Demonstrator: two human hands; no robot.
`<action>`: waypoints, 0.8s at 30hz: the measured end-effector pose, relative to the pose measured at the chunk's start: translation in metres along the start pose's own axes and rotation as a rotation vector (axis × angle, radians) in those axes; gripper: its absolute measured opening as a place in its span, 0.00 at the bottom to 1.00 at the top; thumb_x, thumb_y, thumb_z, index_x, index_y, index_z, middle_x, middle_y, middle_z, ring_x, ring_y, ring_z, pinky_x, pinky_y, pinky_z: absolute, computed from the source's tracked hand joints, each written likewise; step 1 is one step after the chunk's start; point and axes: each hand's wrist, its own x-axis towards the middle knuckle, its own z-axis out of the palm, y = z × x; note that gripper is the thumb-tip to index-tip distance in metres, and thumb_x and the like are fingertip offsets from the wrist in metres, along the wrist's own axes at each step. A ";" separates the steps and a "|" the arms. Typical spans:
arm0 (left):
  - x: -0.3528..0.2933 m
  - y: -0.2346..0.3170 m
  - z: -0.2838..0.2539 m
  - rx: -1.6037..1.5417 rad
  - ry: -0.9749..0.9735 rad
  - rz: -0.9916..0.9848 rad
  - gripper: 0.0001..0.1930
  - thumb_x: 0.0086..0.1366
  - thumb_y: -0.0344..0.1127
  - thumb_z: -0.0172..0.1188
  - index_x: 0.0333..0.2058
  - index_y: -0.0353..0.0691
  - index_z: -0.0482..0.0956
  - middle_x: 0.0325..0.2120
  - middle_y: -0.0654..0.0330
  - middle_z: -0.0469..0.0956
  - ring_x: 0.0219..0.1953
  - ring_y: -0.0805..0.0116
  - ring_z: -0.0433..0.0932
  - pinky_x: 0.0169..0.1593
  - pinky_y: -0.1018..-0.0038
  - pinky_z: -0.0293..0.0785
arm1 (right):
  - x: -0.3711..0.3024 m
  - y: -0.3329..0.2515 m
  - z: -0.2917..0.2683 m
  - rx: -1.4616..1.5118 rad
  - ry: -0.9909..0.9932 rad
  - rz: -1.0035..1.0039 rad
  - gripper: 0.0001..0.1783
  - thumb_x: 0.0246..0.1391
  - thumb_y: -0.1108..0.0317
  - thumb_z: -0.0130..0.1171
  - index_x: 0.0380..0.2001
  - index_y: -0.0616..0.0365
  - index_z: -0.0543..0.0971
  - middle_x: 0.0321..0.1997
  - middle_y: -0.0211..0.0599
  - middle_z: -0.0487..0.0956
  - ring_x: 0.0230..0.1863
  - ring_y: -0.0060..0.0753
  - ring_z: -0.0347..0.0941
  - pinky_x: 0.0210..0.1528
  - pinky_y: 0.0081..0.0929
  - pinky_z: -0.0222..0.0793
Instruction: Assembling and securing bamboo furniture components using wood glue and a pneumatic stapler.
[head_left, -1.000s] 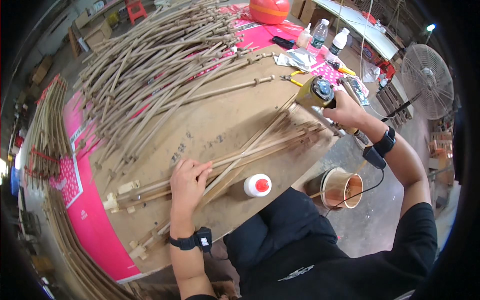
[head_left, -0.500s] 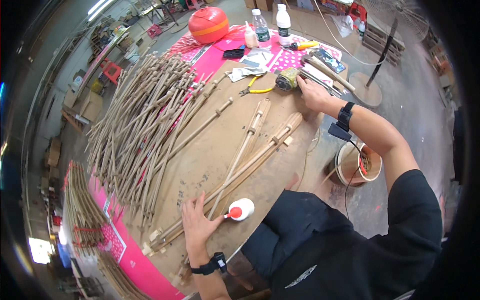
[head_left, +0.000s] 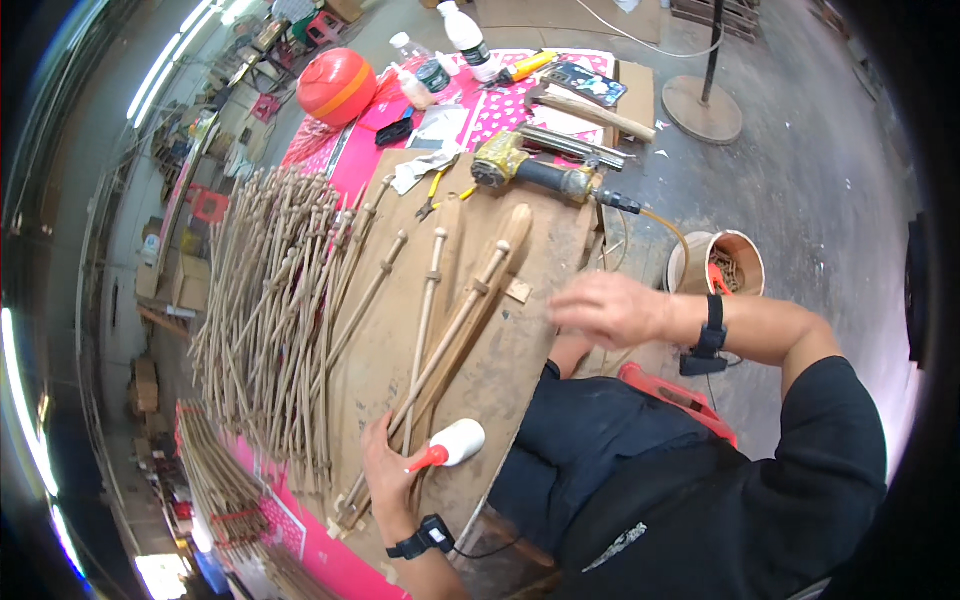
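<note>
My left hand [head_left: 386, 468] rests at the lower ends of the thin wooden rods [head_left: 455, 325], fingers on the rods and thumb apart. Beside the thumb lies a white squeeze bottle [head_left: 462, 441] with a red nozzle. These rods have knobbed upper ends and lie on or beside a flat wooden strip [head_left: 513, 232]. My right hand [head_left: 612, 306], slightly blurred, hovers past the board's right edge with loosely stretched fingers and nothing visible in them. Above it on the brown board [head_left: 520, 340] is a yellow and black air tool [head_left: 530, 174] with a hose.
A large pile of knobbed rods [head_left: 270, 320] covers the left side. Yellow-handled pliers [head_left: 432, 195], a hammer [head_left: 590, 108], bottles [head_left: 466, 40] and a red ball-shaped bundle [head_left: 337, 86] stand or lie farther back. A bucket of small wooden pieces [head_left: 748, 262] stands at right.
My right hand has left the air tool and come nearer to my body, past the board's edge. My left hand stays by the rods and bottle. The view has turned.
</note>
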 end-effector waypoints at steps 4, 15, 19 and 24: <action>-0.001 0.003 -0.019 0.085 0.096 -0.030 0.44 0.43 0.42 0.83 0.60 0.35 0.76 0.54 0.43 0.76 0.59 0.43 0.74 0.64 0.55 0.70 | -0.025 -0.033 0.013 0.256 -0.048 0.003 0.24 0.48 0.74 0.66 0.51 0.58 0.79 0.56 0.45 0.79 0.54 0.53 0.77 0.56 0.44 0.76; -0.059 0.051 -0.089 0.183 0.331 -0.091 0.42 0.41 0.35 0.77 0.60 0.32 0.74 0.49 0.47 0.76 0.55 0.46 0.75 0.62 0.57 0.70 | 0.014 -0.100 0.092 0.551 -0.169 0.050 0.43 0.48 0.58 0.74 0.64 0.67 0.69 0.64 0.56 0.72 0.66 0.56 0.69 0.69 0.45 0.66; -0.106 0.060 -0.091 0.126 0.381 -0.120 0.44 0.42 0.39 0.78 0.59 0.29 0.73 0.50 0.48 0.75 0.57 0.50 0.75 0.63 0.59 0.69 | 0.045 -0.124 0.118 0.606 -0.183 0.078 0.54 0.45 0.56 0.78 0.69 0.68 0.62 0.65 0.58 0.71 0.66 0.59 0.68 0.70 0.46 0.65; -0.185 0.073 -0.080 0.073 0.416 -0.243 0.45 0.39 0.41 0.80 0.57 0.30 0.74 0.49 0.47 0.75 0.54 0.47 0.75 0.61 0.57 0.71 | 0.064 -0.129 0.153 0.694 -0.243 0.124 0.48 0.46 0.59 0.78 0.67 0.63 0.67 0.58 0.55 0.76 0.60 0.59 0.72 0.64 0.47 0.70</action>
